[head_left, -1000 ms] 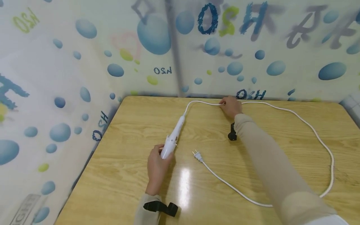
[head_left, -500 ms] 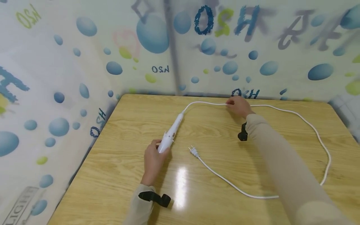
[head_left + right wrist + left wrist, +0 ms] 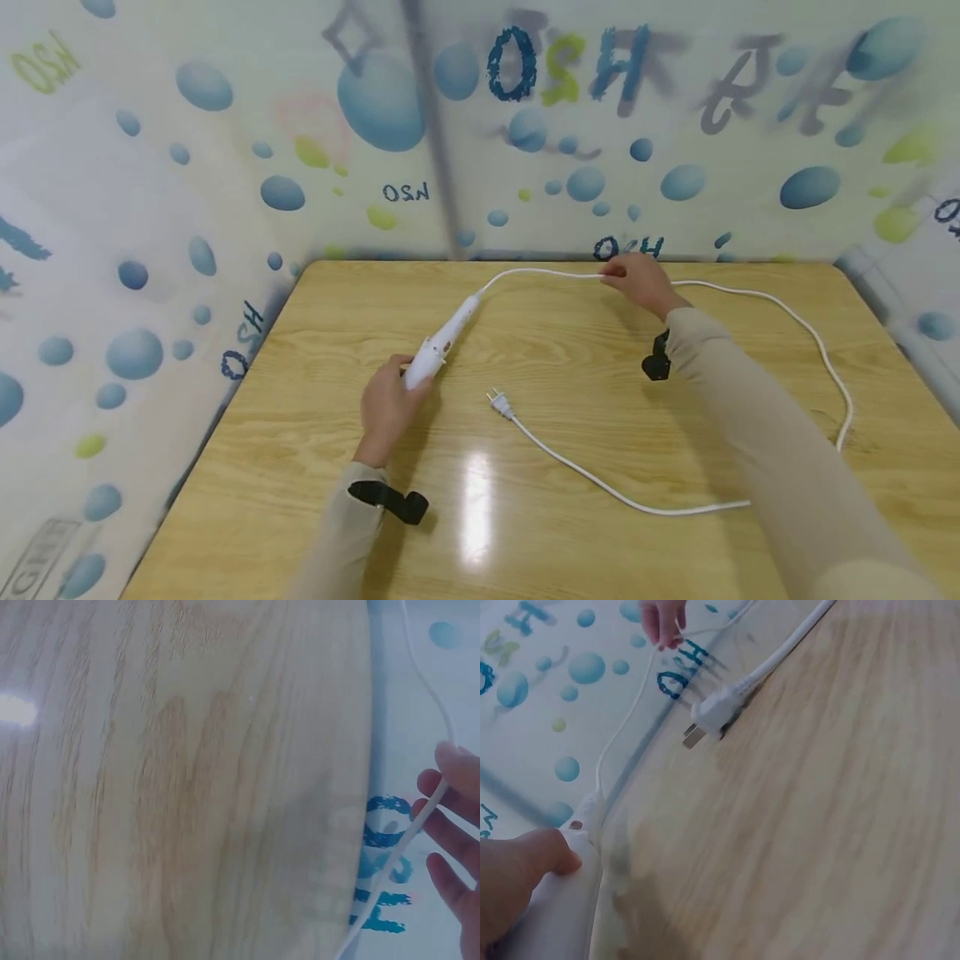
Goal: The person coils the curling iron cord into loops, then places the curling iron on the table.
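So I've got this white gadget (image 3: 433, 352) on the left side of the wooden table (image 3: 585, 367), angled on a diagonal. Its long axis runs from my left hand (image 3: 388, 408) up and to the right, with the skinny end, where the cord (image 3: 555, 272) comes out, pointing away from me toward the far edge. The fat end sits in my palm. Can't tell if its underside is touching the wood.

Left hand's curled round that fat end, thumb along one side and fingers on the other, so there's no gap to speak of. Right hand (image 3: 639, 283) is out near the far edge, pinching the cord between thumb and fingers. In the right wrist view the other fingers are loosely bent and a bit spread, with the cord crossing over them.

Past that hand, the cord loops round on the right, goes under my right sleeve (image 3: 765, 433), and comes back to the plug (image 3: 501, 405), which lies mid-table, prongs facing away and slightly left.
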